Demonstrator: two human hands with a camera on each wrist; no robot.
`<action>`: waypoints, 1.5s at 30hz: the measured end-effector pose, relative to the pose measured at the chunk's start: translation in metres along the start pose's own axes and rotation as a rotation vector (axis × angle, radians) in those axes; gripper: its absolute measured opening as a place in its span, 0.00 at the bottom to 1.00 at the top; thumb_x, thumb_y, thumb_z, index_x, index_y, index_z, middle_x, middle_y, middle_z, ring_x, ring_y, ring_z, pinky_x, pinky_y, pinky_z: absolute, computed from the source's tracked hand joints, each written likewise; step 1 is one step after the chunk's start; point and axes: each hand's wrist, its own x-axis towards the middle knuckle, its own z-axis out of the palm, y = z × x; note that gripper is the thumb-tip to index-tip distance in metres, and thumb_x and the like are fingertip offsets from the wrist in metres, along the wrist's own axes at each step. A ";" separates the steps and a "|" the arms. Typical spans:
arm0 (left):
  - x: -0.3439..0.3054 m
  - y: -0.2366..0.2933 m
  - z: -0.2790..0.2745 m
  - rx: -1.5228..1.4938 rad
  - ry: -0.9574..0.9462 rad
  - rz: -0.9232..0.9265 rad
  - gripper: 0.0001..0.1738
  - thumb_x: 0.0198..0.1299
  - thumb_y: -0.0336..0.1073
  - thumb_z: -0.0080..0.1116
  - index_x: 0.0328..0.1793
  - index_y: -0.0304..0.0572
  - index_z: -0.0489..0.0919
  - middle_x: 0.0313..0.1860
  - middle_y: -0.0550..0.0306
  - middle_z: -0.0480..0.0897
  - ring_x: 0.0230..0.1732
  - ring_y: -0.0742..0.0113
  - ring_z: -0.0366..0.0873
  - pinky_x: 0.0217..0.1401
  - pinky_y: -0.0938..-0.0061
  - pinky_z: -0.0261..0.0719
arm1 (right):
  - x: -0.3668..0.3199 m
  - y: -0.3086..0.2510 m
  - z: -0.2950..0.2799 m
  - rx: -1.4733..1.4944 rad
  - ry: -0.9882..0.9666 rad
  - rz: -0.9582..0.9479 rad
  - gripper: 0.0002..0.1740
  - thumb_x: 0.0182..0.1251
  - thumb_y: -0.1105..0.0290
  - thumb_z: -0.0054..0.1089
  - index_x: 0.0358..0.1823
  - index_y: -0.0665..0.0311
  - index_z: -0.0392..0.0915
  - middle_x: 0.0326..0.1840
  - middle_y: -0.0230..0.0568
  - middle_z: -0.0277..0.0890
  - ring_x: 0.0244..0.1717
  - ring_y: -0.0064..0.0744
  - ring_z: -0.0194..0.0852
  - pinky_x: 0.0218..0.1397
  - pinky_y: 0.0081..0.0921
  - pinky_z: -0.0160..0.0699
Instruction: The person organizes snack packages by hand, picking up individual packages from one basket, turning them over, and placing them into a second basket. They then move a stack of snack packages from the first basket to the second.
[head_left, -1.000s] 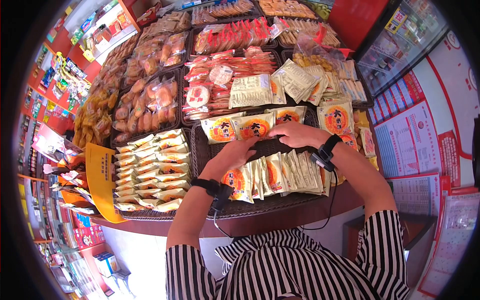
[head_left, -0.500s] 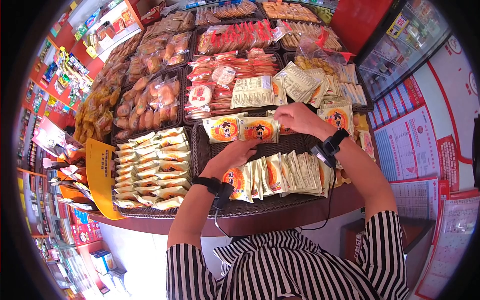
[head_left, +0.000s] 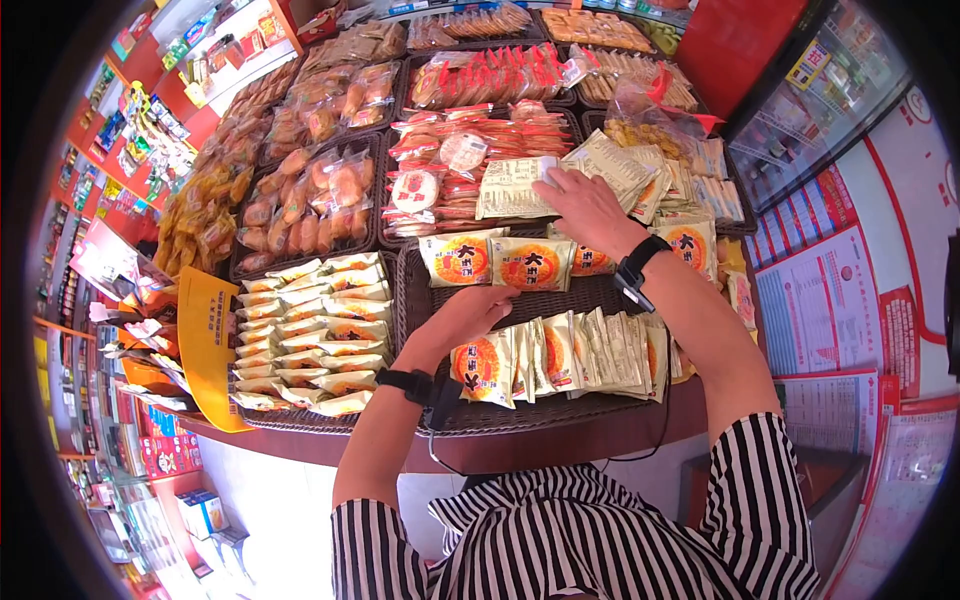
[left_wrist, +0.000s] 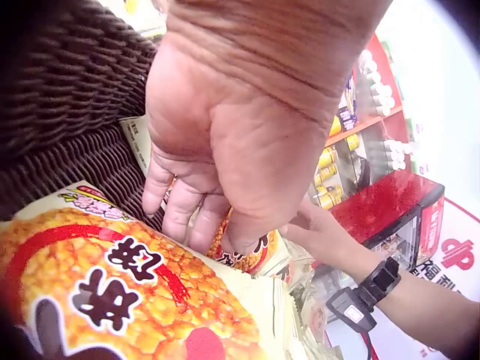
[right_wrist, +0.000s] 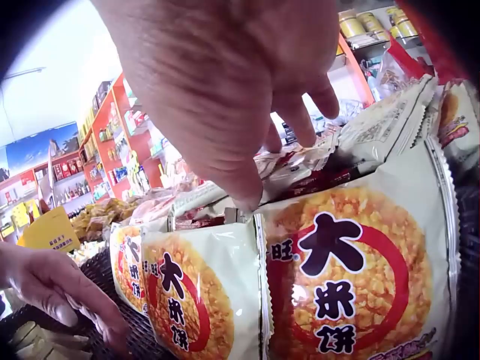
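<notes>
"Two hands; what do the fingers grip?"

"Nothing visible: the left hand [head_left: 466,316] has them released, right by the upright cracker packets [head_left: 531,266]; the right hand [head_left: 598,208] has them loose over a flat packet [head_left: 514,190]."

"Where's that?"

"One o'clock from the left hand."

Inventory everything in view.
Baskets: several, dark brown, centre.
Propped packets: three, cream and orange, middle front basket.
Front packets: many, cream and orange, same basket.
Stacked packets: many, cream, left front.
Red packets: many, red, behind propped packets.
Pale packets: several, cream, beside red packets.
Buns: many, brown, left of red packets.
Sign: one, yellow, front left.
Shelves: several, red, far left.
Cabinet: one, dark, far right.
Posters: several, white, right.
Shirt: one, black and white, bottom.
Wristbands: two, black, centre.
Left grip: one, bare, near propped packets.
Right grip: one, bare, over pale packets.
</notes>
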 end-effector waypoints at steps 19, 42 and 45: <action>-0.018 0.017 -0.013 -0.170 0.250 0.009 0.16 0.63 0.34 0.53 0.56 0.35 0.76 0.41 0.52 0.83 0.42 0.68 0.80 0.48 0.73 0.77 | -0.021 0.029 -0.029 0.953 0.412 0.433 0.10 0.65 0.74 0.51 0.46 0.68 0.77 0.35 0.38 0.81 0.34 0.25 0.79 0.37 0.22 0.76; -0.035 0.075 -0.016 -1.126 0.414 0.167 0.22 0.66 0.42 0.52 0.59 0.34 0.71 0.52 0.57 0.78 0.51 0.75 0.73 0.57 0.76 0.71 | -0.098 -0.075 -0.081 1.584 -0.315 0.510 0.13 0.68 0.62 0.48 0.38 0.67 0.71 0.36 0.41 0.79 0.33 0.27 0.81 0.36 0.19 0.78; -0.041 0.074 -0.016 -1.032 0.409 0.171 0.22 0.66 0.42 0.53 0.60 0.34 0.70 0.52 0.58 0.78 0.51 0.75 0.73 0.57 0.76 0.70 | -0.097 -0.079 -0.081 1.575 -0.222 0.448 0.14 0.68 0.59 0.50 0.37 0.65 0.72 0.39 0.37 0.78 0.38 0.22 0.79 0.39 0.18 0.76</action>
